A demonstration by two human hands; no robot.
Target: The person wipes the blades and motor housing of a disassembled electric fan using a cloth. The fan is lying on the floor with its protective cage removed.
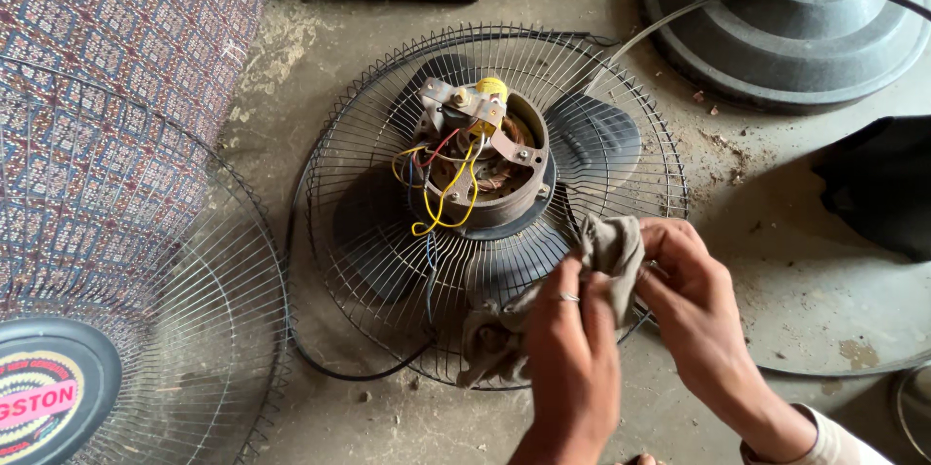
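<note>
Fan guard (388,261), its exposed motor (480,169) trailing yellow and red wires, lay face-down on the concrete floor (805,271). Both hands, left (572,349) and right (693,295), had fingers closed around a grey rag (606,252) at its near rim.

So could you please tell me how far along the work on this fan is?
Done: the motor sits uncovered in the rear grille, wires loose, and the front grille lies apart. In hand: both hands, left and right, grip a dirty rag over the wire grille. Left: the blades look dusty, and the fan remains unassembled.
</note>
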